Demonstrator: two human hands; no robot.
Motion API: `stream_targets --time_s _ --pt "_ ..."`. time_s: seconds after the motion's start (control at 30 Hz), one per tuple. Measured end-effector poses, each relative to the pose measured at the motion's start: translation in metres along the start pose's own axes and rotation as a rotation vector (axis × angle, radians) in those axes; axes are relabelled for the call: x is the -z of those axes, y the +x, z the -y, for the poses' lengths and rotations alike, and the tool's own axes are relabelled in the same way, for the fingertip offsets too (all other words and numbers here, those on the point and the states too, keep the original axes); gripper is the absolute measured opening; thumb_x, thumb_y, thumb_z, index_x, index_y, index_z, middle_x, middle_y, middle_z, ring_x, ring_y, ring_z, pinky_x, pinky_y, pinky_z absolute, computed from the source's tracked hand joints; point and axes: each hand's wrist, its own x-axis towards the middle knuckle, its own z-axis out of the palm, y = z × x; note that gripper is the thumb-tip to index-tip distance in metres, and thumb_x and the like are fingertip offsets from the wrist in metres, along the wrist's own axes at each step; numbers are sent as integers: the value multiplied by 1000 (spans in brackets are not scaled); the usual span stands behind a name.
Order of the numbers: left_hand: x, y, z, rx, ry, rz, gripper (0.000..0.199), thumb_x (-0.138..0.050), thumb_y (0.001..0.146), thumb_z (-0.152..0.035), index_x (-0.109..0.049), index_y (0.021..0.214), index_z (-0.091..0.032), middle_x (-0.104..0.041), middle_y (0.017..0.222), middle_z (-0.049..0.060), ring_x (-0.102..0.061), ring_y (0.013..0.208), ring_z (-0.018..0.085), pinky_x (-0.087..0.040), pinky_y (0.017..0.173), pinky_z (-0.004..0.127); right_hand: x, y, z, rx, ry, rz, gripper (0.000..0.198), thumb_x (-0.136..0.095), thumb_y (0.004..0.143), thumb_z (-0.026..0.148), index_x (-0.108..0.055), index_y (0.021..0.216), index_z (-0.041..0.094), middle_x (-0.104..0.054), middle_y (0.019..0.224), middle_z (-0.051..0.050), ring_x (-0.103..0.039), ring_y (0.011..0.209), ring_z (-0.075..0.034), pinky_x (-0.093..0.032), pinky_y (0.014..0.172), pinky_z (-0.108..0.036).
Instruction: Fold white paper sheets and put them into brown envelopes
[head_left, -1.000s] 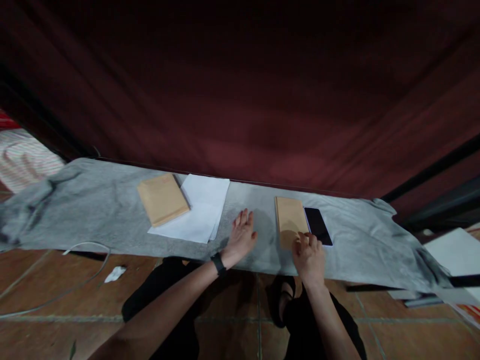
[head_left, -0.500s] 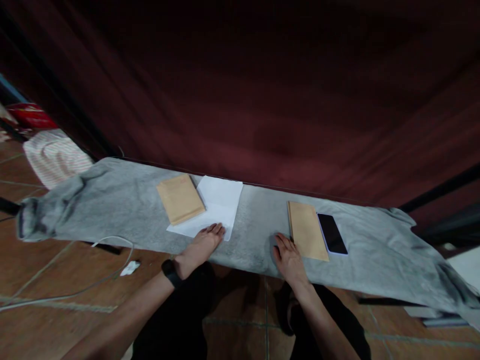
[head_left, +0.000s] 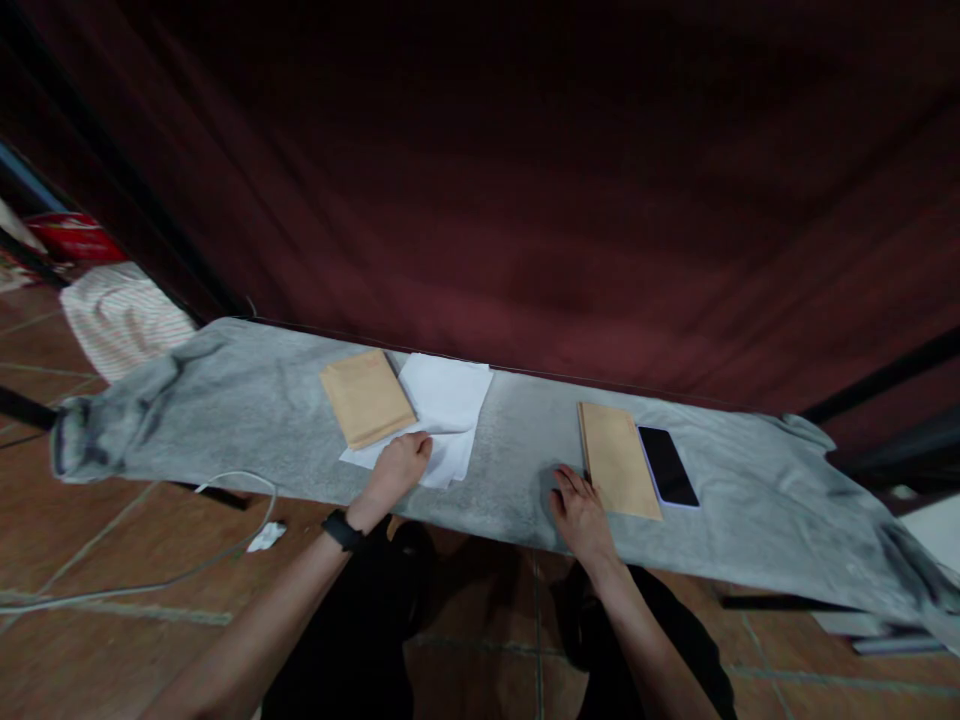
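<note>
My left hand (head_left: 401,466), with a dark band at the wrist, is closed on the front part of a white sheet of paper (head_left: 448,392). The paper creases around the fingers, and more white edges show under it. Partly over the paper lies a stack of brown envelopes (head_left: 367,398), just beyond this hand. My right hand (head_left: 579,512) rests on the grey cloth (head_left: 517,440) with its fingers loosely apart and holds nothing. Its fingertips are at the left edge of another brown envelope stack (head_left: 619,460). A phone (head_left: 667,467) with a dark screen lies to the right of that stack.
The cloth covers a long narrow bench. A dark red curtain (head_left: 517,220) hangs behind it. On the tiled floor at left are a white cable (head_left: 172,578) and a crumpled white scrap (head_left: 266,536). A striped cloth (head_left: 127,315) hangs at far left.
My left hand has gone from lying flat on the paper to closing on it, and the sheet has creased, baring edges beneath. My right hand has stayed almost still.
</note>
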Motion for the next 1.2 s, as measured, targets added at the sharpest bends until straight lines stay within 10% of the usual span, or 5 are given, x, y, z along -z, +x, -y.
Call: stream_targets --time_s 0.2,0.5,0.63,0.8,1.2 --pt "-11 -34 -57 -377 76 -169 39 -40 97 -13 -62 129 -17 -67 129 14 -65 113 25 -46 100 36 0 11 7 -80 396 -37 38 -43 99 34 -68 124 19 -67 131 -13 -61 125 -24 -48 108 -44" --pt "-72 -83 -141 -821 -37 -19 33 -48 96 -15 -62 126 -15 -65 128 19 -63 117 30 -49 97 42 -2 24 1 -490 1010 20 49 -56 88 60 -69 110 19 -77 98 -9 -72 90 -23 -59 78 -33" --pt "-64 -61 -133 -767 -244 -10 30 -47 101 -37 -65 119 -22 -68 122 11 -63 114 25 -45 103 40 0 25 -17 -512 1078 29 38 -65 78 50 -69 98 17 -76 89 -8 -71 81 -24 -57 73 -34" --pt "-62 0 -92 -490 -91 -157 40 -41 99 -22 -58 135 -15 -58 142 16 -47 138 30 -33 117 49 1 26 -37 -447 880 -22 43 -56 76 31 -66 116 19 -75 115 -11 -69 105 -28 -55 92 -42" --pt "-69 43 -52 -447 234 -194 50 -37 91 -4 -59 135 -9 -59 142 17 -32 148 34 -8 124 59 -13 34 -36 -358 487 -138 68 -48 85 25 -37 152 13 -60 141 -18 -61 126 -27 -53 100 -42"
